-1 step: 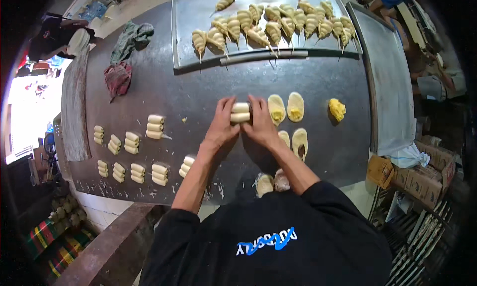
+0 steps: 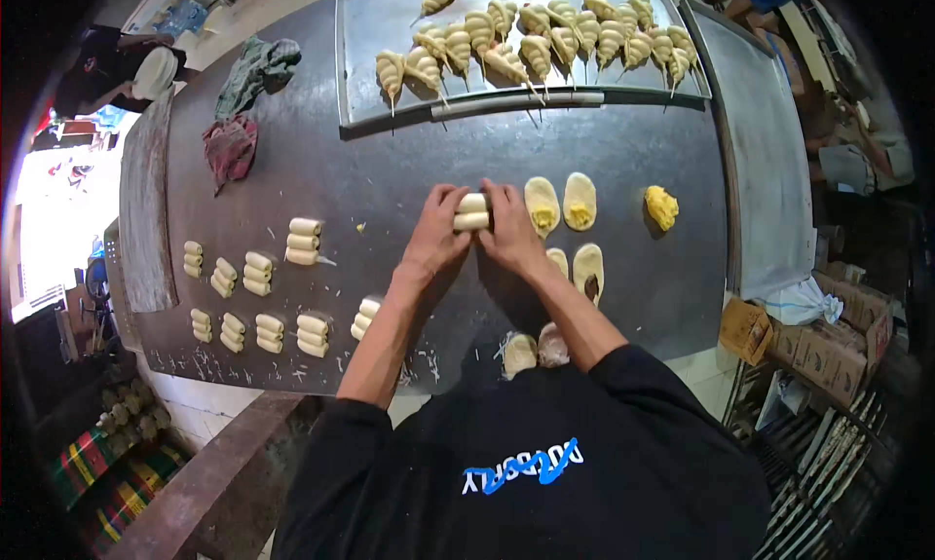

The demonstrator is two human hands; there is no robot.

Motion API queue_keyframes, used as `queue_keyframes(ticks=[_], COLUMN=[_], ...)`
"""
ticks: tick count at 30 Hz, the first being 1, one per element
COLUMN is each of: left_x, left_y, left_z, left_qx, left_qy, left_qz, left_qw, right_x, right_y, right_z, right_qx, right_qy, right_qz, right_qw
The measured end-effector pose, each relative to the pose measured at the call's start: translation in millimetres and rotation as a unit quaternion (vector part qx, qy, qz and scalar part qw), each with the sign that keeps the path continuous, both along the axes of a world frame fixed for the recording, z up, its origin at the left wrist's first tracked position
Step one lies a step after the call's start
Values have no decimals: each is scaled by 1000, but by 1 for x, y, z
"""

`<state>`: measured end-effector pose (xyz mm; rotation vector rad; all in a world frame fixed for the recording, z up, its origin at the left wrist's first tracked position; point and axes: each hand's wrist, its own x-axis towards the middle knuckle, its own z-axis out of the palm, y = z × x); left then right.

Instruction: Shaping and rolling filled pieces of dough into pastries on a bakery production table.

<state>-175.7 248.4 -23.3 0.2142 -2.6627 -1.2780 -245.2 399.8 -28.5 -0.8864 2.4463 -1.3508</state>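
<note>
Between my left hand (image 2: pixel 437 231) and my right hand (image 2: pixel 512 231), a pair of pale dough rolls (image 2: pixel 471 220) lies side by side on the dark table. Both hands are closed on the rolls' ends, fingers on the far side and thumbs near. Just right of my right hand are flattened dough ovals (image 2: pixel 578 188) with yellow filling on their near ends. Nearer me, one dough oval (image 2: pixel 587 261) carries dark filling; another is partly hidden by my right forearm. Several sets of rolled dough (image 2: pixel 304 242) sit in rows at the left.
A metal tray (image 2: pixel 390 19) at the far side holds several spiral-wrapped dough pieces (image 2: pixel 610 44) on sticks. A yellow filling lump (image 2: pixel 661 207) sits at right. Green (image 2: pixel 255 73) and red cloths (image 2: pixel 231 151) lie far left. More dough (image 2: pixel 519 355) is by my body.
</note>
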Motion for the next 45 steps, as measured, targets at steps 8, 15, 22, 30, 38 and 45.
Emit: queue_keyframes(ticks=[8, 15, 22, 30, 38, 45], left_x=[56, 54, 29, 45, 71, 83], left_y=[32, 13, -13, 5, 19, 47], left_z=[-4, -12, -26, -1, 4, -8], left_qx=[56, -61, -97, 28, 40, -81], left_qy=[-46, -77, -35, -138, -18, 77], left_qz=[-49, 13, -124, -107, -64, -14], left_qw=[996, 995, 987, 984, 997, 994], right_x=[23, 17, 32, 14, 9, 21], right_y=[49, 47, 41, 45, 59, 63], right_z=[-7, -9, -5, -12, 3, -10], right_qx=[40, 34, 29, 85, 33, 25], right_qy=[12, -86, -121, -68, -31, 26], right_qz=[139, 52, 51, 93, 212, 237], right_qw=[989, 994, 991, 990, 976, 971])
